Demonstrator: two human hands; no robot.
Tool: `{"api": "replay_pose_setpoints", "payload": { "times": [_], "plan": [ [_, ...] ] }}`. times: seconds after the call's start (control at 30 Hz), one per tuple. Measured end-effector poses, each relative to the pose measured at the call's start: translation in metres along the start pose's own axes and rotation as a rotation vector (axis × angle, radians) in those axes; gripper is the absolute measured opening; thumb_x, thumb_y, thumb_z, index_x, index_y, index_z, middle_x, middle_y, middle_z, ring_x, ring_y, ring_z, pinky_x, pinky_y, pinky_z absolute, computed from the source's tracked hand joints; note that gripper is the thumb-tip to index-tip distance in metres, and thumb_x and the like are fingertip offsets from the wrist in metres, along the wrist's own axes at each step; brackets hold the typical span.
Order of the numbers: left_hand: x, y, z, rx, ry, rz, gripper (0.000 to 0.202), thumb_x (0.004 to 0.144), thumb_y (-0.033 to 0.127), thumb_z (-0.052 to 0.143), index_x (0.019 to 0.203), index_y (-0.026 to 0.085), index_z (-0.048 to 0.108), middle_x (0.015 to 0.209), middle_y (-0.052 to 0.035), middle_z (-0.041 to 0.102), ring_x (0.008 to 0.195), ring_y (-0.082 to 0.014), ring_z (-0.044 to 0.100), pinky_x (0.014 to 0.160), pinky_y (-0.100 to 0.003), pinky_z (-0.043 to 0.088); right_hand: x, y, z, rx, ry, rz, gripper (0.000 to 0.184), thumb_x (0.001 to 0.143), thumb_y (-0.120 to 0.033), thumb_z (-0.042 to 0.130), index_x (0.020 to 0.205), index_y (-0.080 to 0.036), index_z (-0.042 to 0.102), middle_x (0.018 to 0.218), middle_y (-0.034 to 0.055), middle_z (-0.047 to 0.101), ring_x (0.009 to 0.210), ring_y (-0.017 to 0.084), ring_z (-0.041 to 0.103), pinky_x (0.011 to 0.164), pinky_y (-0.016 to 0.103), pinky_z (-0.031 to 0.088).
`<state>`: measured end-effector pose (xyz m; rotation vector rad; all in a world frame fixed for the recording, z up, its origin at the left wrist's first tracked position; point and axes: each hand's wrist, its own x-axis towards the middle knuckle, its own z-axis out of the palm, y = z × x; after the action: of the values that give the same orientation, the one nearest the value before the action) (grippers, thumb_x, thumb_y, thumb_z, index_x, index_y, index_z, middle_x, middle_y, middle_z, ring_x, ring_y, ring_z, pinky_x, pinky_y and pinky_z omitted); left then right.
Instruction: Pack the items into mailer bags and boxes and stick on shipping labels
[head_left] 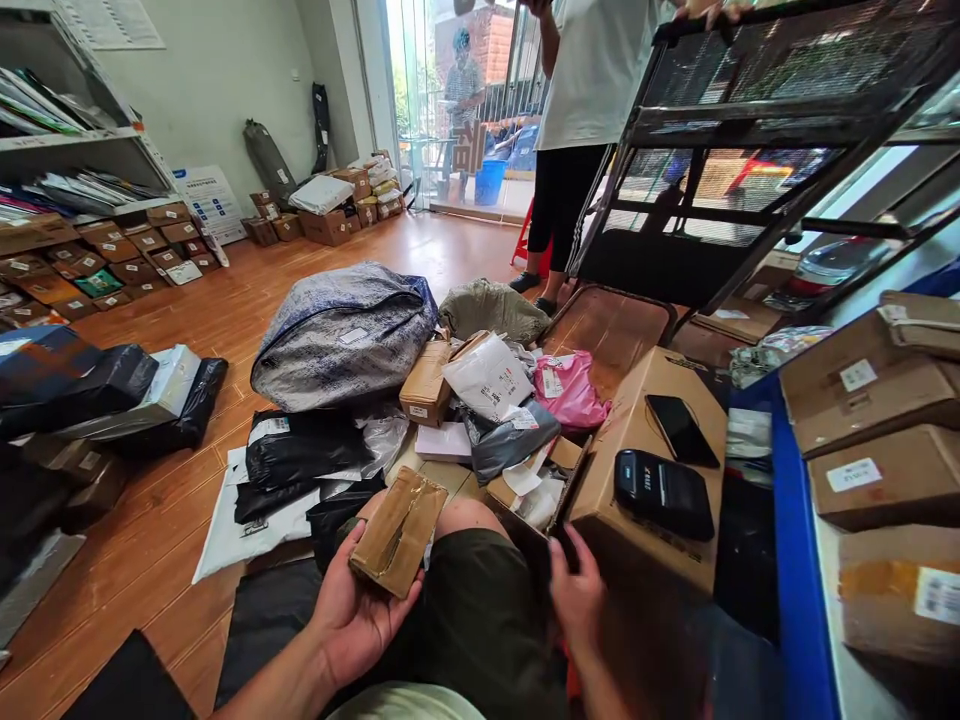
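A small brown cardboard box (397,530), taped along its upper face, rests in my left hand (364,610), with fingers and thumb around its lower end. My right hand (576,585) has its fingers apart and holds nothing. It is beside an open carton (517,518) with crumpled plastic and paper inside. Right of that hand stands a large cardboard box (652,400), bearing a black portable label printer (664,495) and a dark phone (682,430). Beyond my knees lie a white plastic parcel (487,375), a pink parcel (571,388) and a black parcel (304,450).
A large grey-blue bag (345,335) lies on the wooden floor ahead. A person (592,110) stands beside a tilted black metal-framed chair (720,150). Boxes (896,480) line the blue-edged shelf at right. Black parcels (112,390) are piled at left, near shelving (75,140).
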<state>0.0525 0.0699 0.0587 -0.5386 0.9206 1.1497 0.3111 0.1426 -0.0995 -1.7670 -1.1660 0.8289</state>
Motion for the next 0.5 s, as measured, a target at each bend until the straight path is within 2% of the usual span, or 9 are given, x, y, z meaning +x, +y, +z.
{"api": "replay_pose_setpoints", "payload": {
  "times": [0.03, 0.1, 0.13, 0.17, 0.23, 0.33, 0.37, 0.43, 0.5],
  "plan": [
    [0.003, -0.005, 0.002, -0.002, 0.012, 0.010, 0.049, 0.085, 0.050, 0.056, 0.121, 0.016, 0.058, 0.093, -0.0120, 0.073, 0.077, -0.0268, 0.071, 0.067, -0.038, 0.058, -0.006, -0.027, 0.009, 0.033, -0.073, -0.218, 0.060, 0.089, -0.055, 0.045, 0.130, -0.013, 0.053, 0.134, 0.0179, 0.054, 0.127, 0.036, 0.047, 0.108, 0.055, 0.036],
    [0.008, -0.015, 0.003, -0.008, -0.023, 0.045, 0.050, 0.086, 0.044, 0.057, 0.127, 0.015, 0.054, 0.097, -0.0124, 0.073, 0.082, -0.0266, 0.071, 0.070, -0.037, 0.057, -0.027, -0.082, 0.025, -0.025, -0.388, -0.756, 0.070, 0.087, -0.055, 0.047, 0.144, -0.015, 0.036, 0.151, 0.0150, 0.036, 0.140, 0.036, 0.029, 0.114, 0.059, 0.022],
    [0.011, -0.020, 0.003, -0.011, -0.066, 0.073, 0.050, 0.087, 0.041, 0.056, 0.129, 0.014, 0.053, 0.100, -0.0127, 0.073, 0.086, -0.0267, 0.071, 0.073, -0.038, 0.057, -0.040, -0.106, 0.030, -0.076, -0.526, -0.937, 0.082, 0.084, -0.058, 0.050, 0.149, -0.014, 0.027, 0.155, 0.0151, 0.027, 0.142, 0.037, 0.022, 0.115, 0.061, 0.017],
    [0.013, -0.024, 0.002, -0.012, -0.113, 0.103, 0.050, 0.087, 0.039, 0.056, 0.130, 0.013, 0.053, 0.103, -0.0131, 0.073, 0.090, -0.0269, 0.070, 0.078, -0.038, 0.056, -0.053, -0.126, 0.035, -0.127, -0.635, -1.038, 0.091, 0.082, -0.061, 0.053, 0.151, -0.012, 0.019, 0.157, 0.0166, 0.019, 0.143, 0.037, 0.017, 0.115, 0.061, 0.015],
    [0.017, -0.028, -0.003, -0.018, -0.176, 0.155, 0.050, 0.088, 0.036, 0.054, 0.132, 0.013, 0.053, 0.107, -0.0130, 0.072, 0.097, -0.0273, 0.069, 0.088, -0.040, 0.053, -0.078, -0.150, 0.039, -0.243, -0.794, -1.054, 0.098, 0.082, -0.060, 0.054, 0.152, -0.008, 0.009, 0.158, 0.0177, 0.008, 0.145, 0.036, 0.010, 0.117, 0.057, 0.014],
    [0.018, -0.025, -0.015, -0.055, -0.108, 0.179, 0.049, 0.090, 0.040, 0.050, 0.130, 0.012, 0.055, 0.099, -0.0124, 0.074, 0.091, -0.0259, 0.071, 0.092, -0.040, 0.051, -0.105, -0.146, 0.040, -0.335, -0.921, -1.062, 0.099, 0.083, -0.057, 0.055, 0.151, -0.006, 0.004, 0.157, 0.0193, 0.000, 0.144, 0.037, 0.006, 0.117, 0.054, 0.018],
    [0.018, -0.022, -0.019, -0.069, -0.074, 0.159, 0.049, 0.091, 0.041, 0.047, 0.129, 0.010, 0.055, 0.092, -0.0128, 0.075, 0.085, -0.0254, 0.072, 0.089, -0.039, 0.052, -0.111, -0.139, 0.041, -0.338, -0.931, -1.106, 0.096, 0.085, -0.053, 0.055, 0.151, -0.007, 0.004, 0.157, 0.0193, 0.003, 0.144, 0.037, 0.009, 0.116, 0.054, 0.022],
    [0.015, -0.016, -0.026, -0.070, -0.032, 0.088, 0.054, 0.091, 0.045, 0.046, 0.125, 0.004, 0.056, 0.080, -0.0146, 0.075, 0.076, -0.0265, 0.073, 0.084, -0.041, 0.055, -0.118, -0.126, 0.042, -0.316, -0.909, -1.239, 0.080, 0.093, -0.038, 0.049, 0.152, -0.011, 0.003, 0.155, 0.0177, 0.018, 0.143, 0.033, 0.020, 0.113, 0.050, 0.031],
    [0.011, -0.011, -0.030, -0.059, -0.034, 0.038, 0.055, 0.090, 0.045, 0.049, 0.124, 0.002, 0.056, 0.077, -0.0152, 0.074, 0.075, -0.0288, 0.073, 0.080, -0.043, 0.056, -0.116, -0.123, 0.039, -0.260, -0.884, -1.349, 0.068, 0.097, -0.028, 0.040, 0.152, -0.012, 0.002, 0.150, 0.0148, 0.033, 0.140, 0.026, 0.030, 0.110, 0.042, 0.038]
  ]
}}
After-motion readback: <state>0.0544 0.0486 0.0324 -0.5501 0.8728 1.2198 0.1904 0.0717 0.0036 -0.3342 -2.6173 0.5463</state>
